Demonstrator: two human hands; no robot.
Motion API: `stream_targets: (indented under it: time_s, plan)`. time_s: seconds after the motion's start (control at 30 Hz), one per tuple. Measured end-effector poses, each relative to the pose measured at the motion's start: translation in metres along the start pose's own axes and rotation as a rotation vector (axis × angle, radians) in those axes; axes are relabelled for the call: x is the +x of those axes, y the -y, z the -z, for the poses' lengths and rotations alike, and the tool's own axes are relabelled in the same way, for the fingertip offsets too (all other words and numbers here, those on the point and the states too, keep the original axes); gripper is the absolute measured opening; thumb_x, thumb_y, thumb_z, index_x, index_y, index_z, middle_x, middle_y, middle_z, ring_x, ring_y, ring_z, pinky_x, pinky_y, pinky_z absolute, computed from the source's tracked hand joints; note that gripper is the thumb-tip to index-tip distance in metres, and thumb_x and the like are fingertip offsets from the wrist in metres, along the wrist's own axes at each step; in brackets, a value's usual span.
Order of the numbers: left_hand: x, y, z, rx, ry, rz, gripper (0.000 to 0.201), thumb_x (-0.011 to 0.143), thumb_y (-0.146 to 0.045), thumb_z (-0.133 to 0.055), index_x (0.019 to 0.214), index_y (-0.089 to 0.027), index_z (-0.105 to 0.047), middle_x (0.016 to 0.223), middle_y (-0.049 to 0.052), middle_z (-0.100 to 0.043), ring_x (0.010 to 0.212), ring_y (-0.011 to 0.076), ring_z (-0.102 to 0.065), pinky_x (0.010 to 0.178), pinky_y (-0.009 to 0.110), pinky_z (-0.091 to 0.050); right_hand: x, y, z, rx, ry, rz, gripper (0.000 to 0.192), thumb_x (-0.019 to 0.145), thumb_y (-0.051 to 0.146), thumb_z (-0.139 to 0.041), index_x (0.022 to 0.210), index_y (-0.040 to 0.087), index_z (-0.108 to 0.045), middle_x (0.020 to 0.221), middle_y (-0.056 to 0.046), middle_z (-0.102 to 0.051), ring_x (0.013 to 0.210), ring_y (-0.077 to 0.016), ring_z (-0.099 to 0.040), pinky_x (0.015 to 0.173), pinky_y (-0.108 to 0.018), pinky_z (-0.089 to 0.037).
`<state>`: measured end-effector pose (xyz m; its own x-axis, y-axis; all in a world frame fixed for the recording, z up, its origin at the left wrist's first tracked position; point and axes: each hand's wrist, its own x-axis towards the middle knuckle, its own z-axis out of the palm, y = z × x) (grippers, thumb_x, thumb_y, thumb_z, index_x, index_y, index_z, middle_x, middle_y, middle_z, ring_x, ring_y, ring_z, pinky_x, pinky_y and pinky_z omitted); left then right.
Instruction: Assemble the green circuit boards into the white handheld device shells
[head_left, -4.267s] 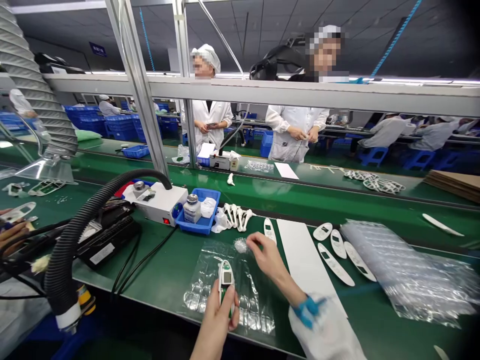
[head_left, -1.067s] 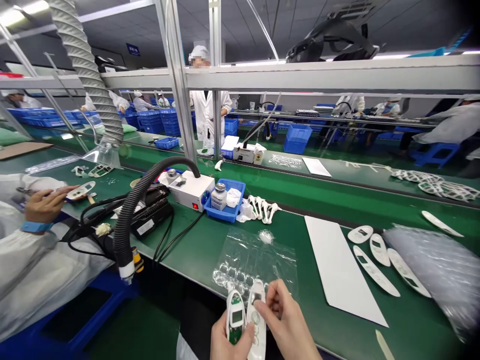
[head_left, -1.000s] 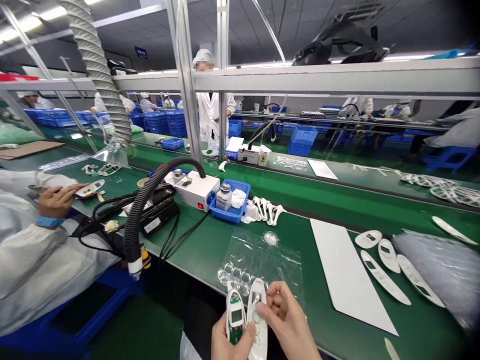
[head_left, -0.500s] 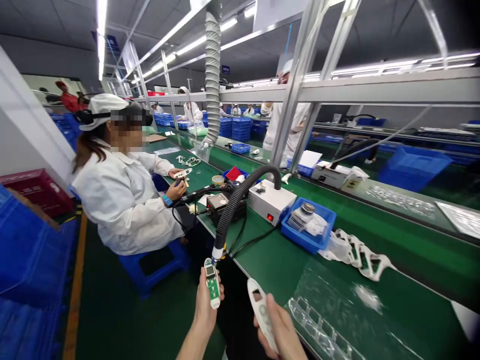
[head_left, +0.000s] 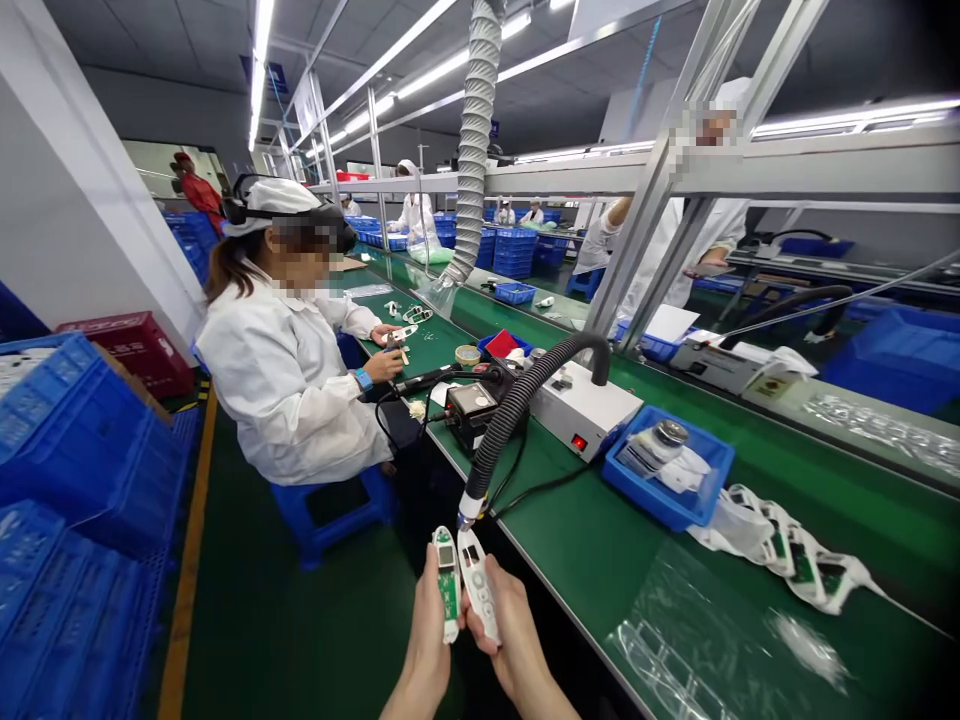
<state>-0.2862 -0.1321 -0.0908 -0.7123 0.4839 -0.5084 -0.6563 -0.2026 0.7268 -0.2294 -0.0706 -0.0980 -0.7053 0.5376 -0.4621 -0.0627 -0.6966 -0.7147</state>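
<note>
My left hand [head_left: 427,625] is closed around a white handset half with a green circuit board [head_left: 448,588] and a small dark screen facing up. A white front cover [head_left: 478,585], with a screen window and round buttons, sits in my right hand [head_left: 516,625]. The two parts are side by side, nearly upright, with their edges close together or touching. Just above their tops is the end of a black corrugated hose [head_left: 487,465] with a pale nozzle [head_left: 471,508]. I cannot tell whether the nozzle touches the cover.
A co-worker [head_left: 292,350] on a blue stool handles a similar part at left. The green bench holds a white box [head_left: 581,415] with a lit red switch, a blue tray [head_left: 667,500], several white-framed boards [head_left: 806,555] and clear plastic packaging [head_left: 667,675]. Blue crates [head_left: 90,440] stand at far left.
My right hand has brought the white cover leftward, beside the circuit-board half. Both parts are now just under the hose nozzle. The view has turned somewhat to the left.
</note>
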Motion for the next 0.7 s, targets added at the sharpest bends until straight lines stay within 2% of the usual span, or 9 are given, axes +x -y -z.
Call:
stream_targets:
  time_s: [0.13,0.23,0.3,0.4,0.47,0.6,0.7]
  plan:
    - [0.002,-0.008,0.002,-0.015,-0.015,-0.013,0.051,0.069,-0.067,-0.061,0.061,-0.017,-0.055,0.047,-0.004,-0.050,0.040,0.0095,-0.045,0.043,0.021,-0.034,0.006,0.003,-0.017,0.004,0.001,0.005,0.047,0.073,0.058,-0.061,0.058,0.014,-0.055,0.041,0.001,-0.054,0.027,-0.0051,-0.040,0.027,-0.015,-0.013]
    - [0.001,-0.020,0.011,-0.024,-0.047,-0.029,0.049,0.071,-0.066,-0.060,0.071,-0.017,-0.059,0.049,-0.004,-0.053,0.041,0.0104,-0.048,0.043,0.021,-0.036,0.012,0.001,-0.034,0.009,0.037,-0.016,0.046,0.074,0.058,-0.061,0.063,0.013,-0.058,0.044,0.000,-0.056,0.029,-0.0054,-0.041,0.027,-0.014,-0.015]
    - [-0.004,-0.021,0.013,-0.019,-0.048,-0.015,0.049,0.073,-0.066,-0.058,0.079,-0.017,-0.060,0.049,-0.003,-0.055,0.042,0.0122,-0.052,0.044,0.022,-0.038,0.007,0.001,-0.033,0.014,0.054,-0.031,0.048,0.073,0.060,-0.062,0.067,0.012,-0.061,0.045,-0.001,-0.057,0.029,-0.0061,-0.042,0.027,-0.015,-0.016]
    - [-0.019,-0.010,0.010,0.004,-0.007,0.033,0.050,0.077,-0.064,-0.056,0.080,-0.015,-0.061,0.052,0.000,-0.058,0.044,0.0130,-0.054,0.044,0.023,-0.040,-0.014,0.007,-0.013,0.053,0.063,-0.032,0.052,0.070,0.063,-0.065,0.071,0.011,-0.063,0.047,-0.001,-0.058,0.031,-0.0073,-0.045,0.027,-0.015,-0.019]
    - [-0.032,0.002,0.003,-0.007,0.046,0.076,0.050,0.077,-0.063,-0.057,0.079,-0.014,-0.061,0.055,0.001,-0.059,0.043,0.0116,-0.052,0.044,0.023,-0.041,-0.035,0.014,0.006,0.105,0.075,-0.018,0.054,0.070,0.064,-0.065,0.070,0.010,-0.064,0.049,-0.002,-0.060,0.035,-0.0084,-0.050,0.030,-0.016,-0.027]
    - [-0.057,0.019,-0.012,-0.075,0.147,0.180,0.049,0.075,-0.063,-0.060,0.079,-0.014,-0.062,0.054,-0.001,-0.054,0.041,0.0099,-0.049,0.041,0.022,-0.040,-0.074,0.026,0.037,0.226,0.113,-0.031,0.053,0.071,0.059,-0.069,0.078,0.006,-0.069,0.062,-0.009,-0.068,0.053,-0.0152,-0.063,0.050,-0.024,-0.048]
    - [-0.070,0.022,-0.020,-0.080,0.153,0.201,0.049,0.076,-0.061,-0.061,0.090,-0.014,-0.064,0.063,0.000,-0.057,0.044,0.0090,-0.050,0.040,0.020,-0.039,-0.092,0.030,0.052,0.286,0.111,-0.045,0.051,0.070,0.053,-0.073,0.088,0.006,-0.071,0.072,-0.011,-0.071,0.062,-0.0180,-0.065,0.058,-0.027,-0.051]
